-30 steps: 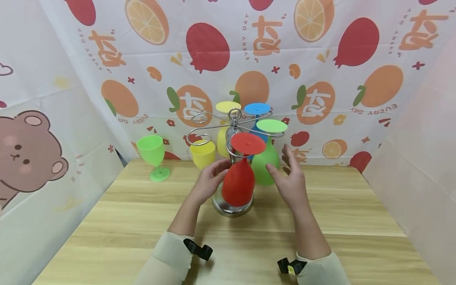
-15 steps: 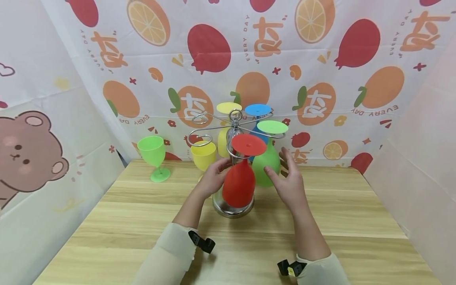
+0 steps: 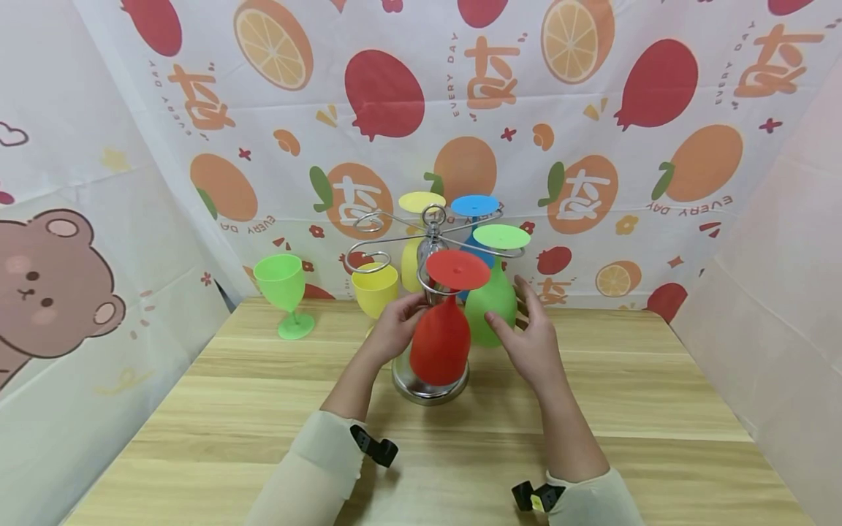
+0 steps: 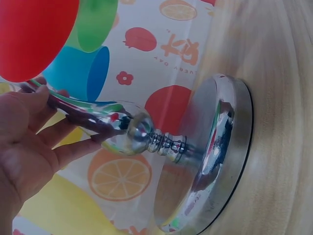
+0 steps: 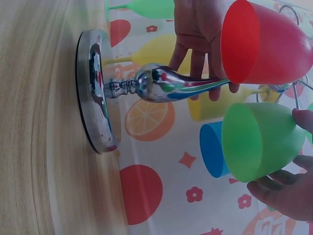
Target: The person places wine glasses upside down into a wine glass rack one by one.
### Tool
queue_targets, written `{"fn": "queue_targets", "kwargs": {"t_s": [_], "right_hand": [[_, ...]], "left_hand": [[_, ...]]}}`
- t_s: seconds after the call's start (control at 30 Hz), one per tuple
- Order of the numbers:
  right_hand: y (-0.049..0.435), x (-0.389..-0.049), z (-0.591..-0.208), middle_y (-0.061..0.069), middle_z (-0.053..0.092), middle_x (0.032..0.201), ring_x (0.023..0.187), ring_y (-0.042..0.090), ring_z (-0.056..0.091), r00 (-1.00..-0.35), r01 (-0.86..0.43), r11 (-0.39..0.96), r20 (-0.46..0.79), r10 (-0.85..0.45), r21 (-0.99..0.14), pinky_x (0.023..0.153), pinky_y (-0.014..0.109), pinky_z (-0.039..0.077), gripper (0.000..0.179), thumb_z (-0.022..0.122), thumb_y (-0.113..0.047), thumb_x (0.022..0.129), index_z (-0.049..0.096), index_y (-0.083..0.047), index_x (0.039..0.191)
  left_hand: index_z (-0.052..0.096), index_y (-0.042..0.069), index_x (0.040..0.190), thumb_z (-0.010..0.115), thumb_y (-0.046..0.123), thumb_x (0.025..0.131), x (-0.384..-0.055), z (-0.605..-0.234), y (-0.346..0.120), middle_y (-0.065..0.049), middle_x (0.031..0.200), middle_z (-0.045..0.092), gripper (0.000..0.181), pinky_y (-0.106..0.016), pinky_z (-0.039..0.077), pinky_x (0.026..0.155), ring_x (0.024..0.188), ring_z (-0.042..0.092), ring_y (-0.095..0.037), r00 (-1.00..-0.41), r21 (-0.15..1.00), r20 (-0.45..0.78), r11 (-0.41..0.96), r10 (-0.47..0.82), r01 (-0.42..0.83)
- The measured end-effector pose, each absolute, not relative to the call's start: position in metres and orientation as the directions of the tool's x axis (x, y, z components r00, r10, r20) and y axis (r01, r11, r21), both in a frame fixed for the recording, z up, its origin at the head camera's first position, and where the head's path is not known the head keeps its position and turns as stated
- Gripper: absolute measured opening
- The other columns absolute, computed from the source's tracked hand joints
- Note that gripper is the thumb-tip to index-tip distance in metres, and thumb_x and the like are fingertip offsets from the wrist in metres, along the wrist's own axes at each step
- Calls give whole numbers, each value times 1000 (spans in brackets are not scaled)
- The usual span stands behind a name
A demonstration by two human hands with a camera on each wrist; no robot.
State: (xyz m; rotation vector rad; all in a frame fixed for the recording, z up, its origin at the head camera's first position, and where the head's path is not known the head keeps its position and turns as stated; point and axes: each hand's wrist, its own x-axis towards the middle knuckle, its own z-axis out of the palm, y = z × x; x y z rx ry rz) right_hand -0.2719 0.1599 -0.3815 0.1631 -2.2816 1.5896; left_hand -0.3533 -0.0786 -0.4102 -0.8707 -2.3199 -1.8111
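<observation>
One metal stand (image 3: pixel 430 393) rises between the left hand (image 3: pixel 393 330) and the right hand (image 3: pixel 534 342) in the head view, a red goblet (image 3: pixel 441 343) hanging just right of the left fingers. In the left wrist view, those fingers clasp the stand's post (image 4: pixel 108 116), probably to steady it. In the right wrist view, the right fingers curve round the upside-down green goblet (image 5: pixel 264 142), seemingly supporting its bowl.

Your left hand (image 3: pixel 395 332) holds the shiny silver metal stand (image 3: pixel 430 394) beside the inverted red plastic goblet (image 3: pixel 441 345); your right hand (image 3: pixel 536 345) curves round the inverted light-green plastic goblet (image 3: pixel 488 301).
</observation>
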Motion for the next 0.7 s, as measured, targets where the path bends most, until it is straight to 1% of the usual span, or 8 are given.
{"fn": "queue_targets", "kwargs": {"t_s": [0.07,0.3,0.43,0.57,0.7], "right_hand": [[160,-272,-382,7,43,150,132,32,47,-930,-294,363,352,104,-884,105,50,46,77,70,-44,89,32,-23,154],[161,-272,-382,8,45,148,130,33,49,-927,-303,373,362,99,-877,104,51,47,74,69,-43,90,35,-22,152],[161,-272,-381,6,46,148,130,31,49,-928,-301,373,359,96,-877,104,51,47,72,69,-42,90,36,-22,151],[162,-273,-380,5,45,149,131,32,48,-929,-296,372,356,101,-880,105,51,46,73,69,-42,90,36,-20,151],[165,-272,-380,5,44,150,131,33,47,-931,-289,372,349,105,-882,104,51,46,74,69,-42,91,35,-19,152]], "left_hand": [[60,-5,128,55,-4,96,-354,-411,-78,-24,123,65,32,-41,54,95,115,63,-37,-828,858,408,149,384,491],[64,-2,124,60,-4,94,-354,-414,-77,-20,118,69,30,-39,55,94,111,66,-35,-800,811,479,167,361,561],[64,-5,123,59,-6,93,-353,-414,-75,-22,116,68,30,-38,55,93,109,67,-36,-787,795,511,158,347,586],[62,-8,122,58,-9,93,-353,-414,-73,-25,115,67,29,-36,54,94,109,66,-37,-787,792,521,156,330,590],[63,-10,120,57,-11,92,-353,-415,-71,-27,114,67,28,-38,54,94,108,66,-39,-785,785,531,162,321,597]]}}
